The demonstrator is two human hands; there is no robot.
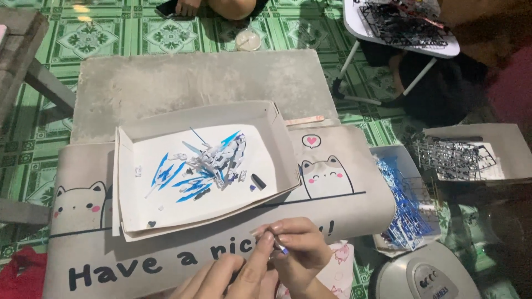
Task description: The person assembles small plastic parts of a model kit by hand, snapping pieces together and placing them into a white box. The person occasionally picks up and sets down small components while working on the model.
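My left hand (233,274) and my right hand (296,246) meet at the bottom centre, over a beige mat with cartoon cats (343,182). Their fingertips pinch a tiny grey and blue model part (281,247) between them; the right hand holds it, and the left index finger touches it. Just beyond the hands lies a shallow white cardboard box lid (166,216). It carries a partly built blue and white model figure (213,163) and several loose small pieces.
A grey slab (183,77) lies behind the lid. At right, boxes hold blue plastic part frames (407,205) and grey part frames (454,158). A grey appliance (426,277) sits bottom right. A small white table (399,27) and another person's legs (230,6) are at the top.
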